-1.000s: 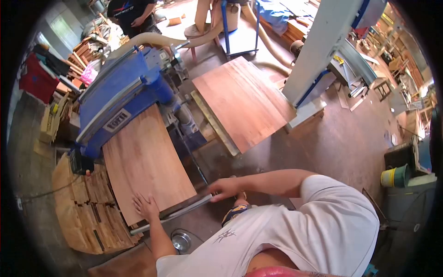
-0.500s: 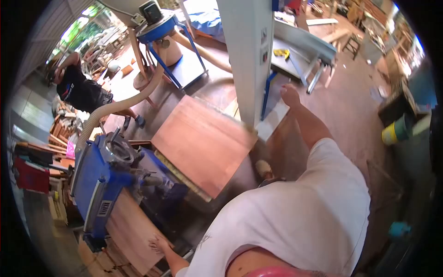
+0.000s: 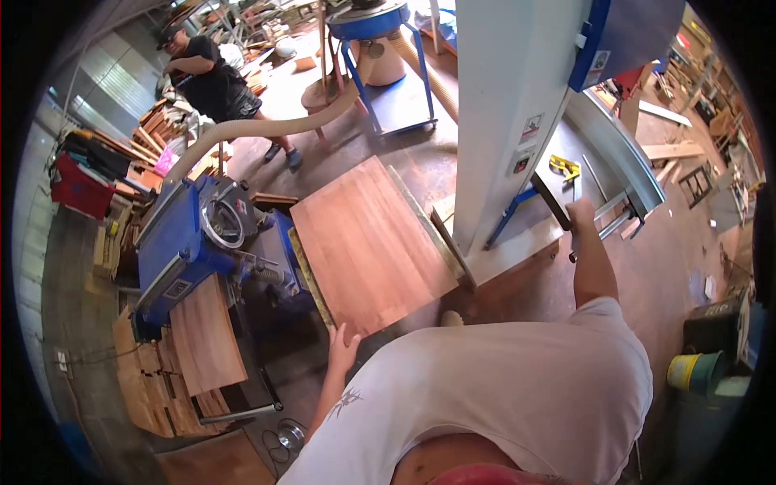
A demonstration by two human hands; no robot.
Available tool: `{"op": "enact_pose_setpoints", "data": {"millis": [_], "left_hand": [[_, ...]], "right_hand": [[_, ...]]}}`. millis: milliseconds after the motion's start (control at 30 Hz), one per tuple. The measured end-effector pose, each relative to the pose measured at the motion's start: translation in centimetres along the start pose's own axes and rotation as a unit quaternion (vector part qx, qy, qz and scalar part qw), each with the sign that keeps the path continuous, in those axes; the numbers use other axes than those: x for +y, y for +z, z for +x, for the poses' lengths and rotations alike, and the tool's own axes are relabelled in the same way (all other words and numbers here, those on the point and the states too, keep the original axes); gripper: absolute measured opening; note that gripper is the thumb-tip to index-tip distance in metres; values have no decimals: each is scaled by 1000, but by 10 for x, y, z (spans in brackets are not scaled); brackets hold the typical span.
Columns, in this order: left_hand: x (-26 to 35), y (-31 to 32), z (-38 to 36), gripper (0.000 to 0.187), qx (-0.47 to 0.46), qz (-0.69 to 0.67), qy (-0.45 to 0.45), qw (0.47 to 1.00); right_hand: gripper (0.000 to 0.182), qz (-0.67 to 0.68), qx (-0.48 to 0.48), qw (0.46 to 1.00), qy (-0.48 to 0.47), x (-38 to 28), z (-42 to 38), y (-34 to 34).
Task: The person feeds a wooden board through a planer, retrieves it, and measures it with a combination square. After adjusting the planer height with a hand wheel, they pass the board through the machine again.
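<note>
My left hand (image 3: 345,347) is at the near corner of a reddish-brown wooden panel (image 3: 372,250), its fingers spread against the edge. That panel lies flat on top of a stack. To the right, my right hand (image 3: 579,214) has curled fingers, right at a dark straight bar (image 3: 553,202) along the edge of a grey machine table (image 3: 594,153). What it grips is too small to make out. A yellow-handled square (image 3: 565,167) lies on that table just beyond the hand. Another board (image 3: 206,339) sticks out from under the blue planer (image 3: 182,242) on the left.
A tall white machine column (image 3: 505,121) stands between the panel and the grey table. A ribbed hose (image 3: 267,128) runs from the planer toward a blue dust collector (image 3: 368,24). A person in dark clothes (image 3: 214,85) stands at the far left. A yellow-and-green bucket (image 3: 695,372) is at right.
My left hand has left the board at the planer and come to the stacked panel's corner. My right hand is now by the dark bar. The view has turned, shifting the machines.
</note>
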State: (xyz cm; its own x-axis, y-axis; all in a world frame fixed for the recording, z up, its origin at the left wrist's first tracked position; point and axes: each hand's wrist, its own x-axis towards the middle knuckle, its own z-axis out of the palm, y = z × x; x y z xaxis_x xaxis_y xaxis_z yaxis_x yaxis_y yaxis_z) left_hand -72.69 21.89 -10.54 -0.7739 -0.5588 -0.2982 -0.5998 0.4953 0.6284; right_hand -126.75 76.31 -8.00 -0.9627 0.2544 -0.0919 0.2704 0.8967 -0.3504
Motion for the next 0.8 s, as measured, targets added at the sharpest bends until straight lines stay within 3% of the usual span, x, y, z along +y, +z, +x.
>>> {"op": "enact_pose_setpoints", "data": {"millis": [100,133,167,200,233,267,300,333,367,400,467,500,567,600,667,700,733,800], "left_hand": [[53,9,11,64,-4,-8,61,998],[62,15,22,64,-5,-11,59,998],[66,22,35,61,-18,-61,104,993],[72,28,43,59,-34,-110,147,983],[89,32,48,56,-68,-173,107,977],[111,33,53,54,-104,-234,67,964],[133,30,57,51,-133,-251,84,955],[161,26,63,48,-159,-269,103,944],[192,19,65,49,-175,-277,141,934],[226,9,62,49,-187,-285,178,923],[295,-14,48,45,-197,-356,218,887],[313,-17,46,45,-188,-358,215,889],[334,-26,43,47,-147,-476,332,801],[339,-38,39,47,-134,-476,330,804],[346,-62,27,42,-99,-482,293,820],[350,-68,20,37,-28,-476,303,825],[344,-79,16,37,-15,-476,298,827],[329,-98,11,35,19,-462,285,840]], "right_hand": [[34,153,-3,988,17,21,-38,-7],[36,118,27,992,-43,30,-52,5],[33,311,-53,949,-9,39,-77,20],[30,346,-52,936,-41,41,-103,40],[30,211,84,942,-246,64,-109,98],[21,452,-158,877,-42,7,-179,46],[18,146,-213,948,-186,-28,-214,19],[23,430,-305,849,35,-63,-251,26],[26,436,-266,783,-355,-53,-255,57],[37,567,-448,691,-26,-121,-307,-18],[50,549,-519,624,-200,-156,-317,-13],[50,545,-526,620,-204,-175,-319,-17],[45,542,-634,480,-271,-211,-325,-34],[45,537,-642,473,-274,-225,-330,-39],[50,476,-625,496,-370,-248,-343,-52],[52,454,-647,504,-347,-259,-353,-79],[52,447,-656,496,-350,-266,-356,-74],[50,406,-606,471,-496,-281,-355,-63]]}}
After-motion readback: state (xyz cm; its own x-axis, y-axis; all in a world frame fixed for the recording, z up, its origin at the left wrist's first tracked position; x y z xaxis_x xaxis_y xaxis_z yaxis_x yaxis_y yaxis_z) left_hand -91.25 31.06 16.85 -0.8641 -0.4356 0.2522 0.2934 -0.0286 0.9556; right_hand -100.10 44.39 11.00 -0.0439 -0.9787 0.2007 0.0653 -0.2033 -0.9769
